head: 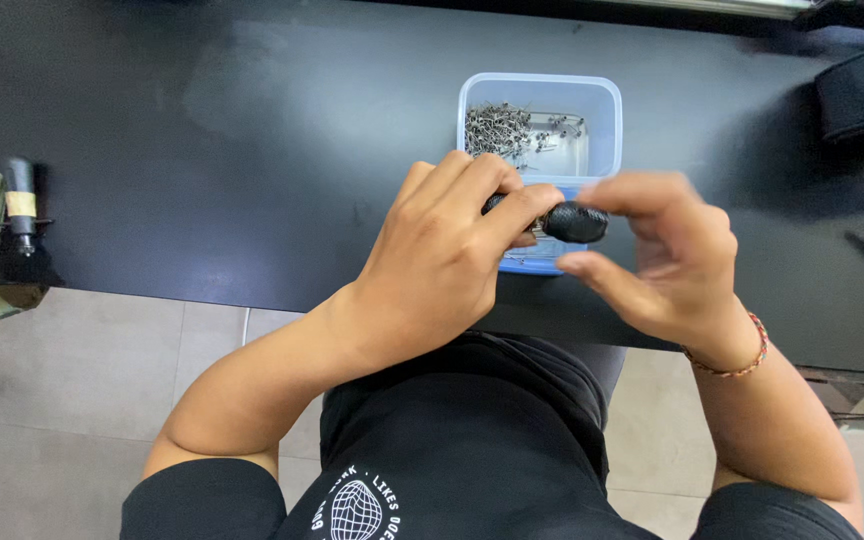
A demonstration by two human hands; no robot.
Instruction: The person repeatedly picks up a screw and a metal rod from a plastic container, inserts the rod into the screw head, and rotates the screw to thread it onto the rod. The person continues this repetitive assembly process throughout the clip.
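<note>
Small black rounded part (pixel 574 221) being held above near edge of table (pixel 202 150), directly over clear plastic tub (pixel 540 100); left hand (pixel 442 260) clamping on its left end, fingers curling round it; right hand (pixel 667 255) pinching its right end with thumb and fingertips, likely steadying it; heap of small metal pieces (pixel 504 130) lying in tub within easy reach; bracelet (pixel 742 362) circling right wrist; tool (pixel 20 205) resting at far left.
</note>
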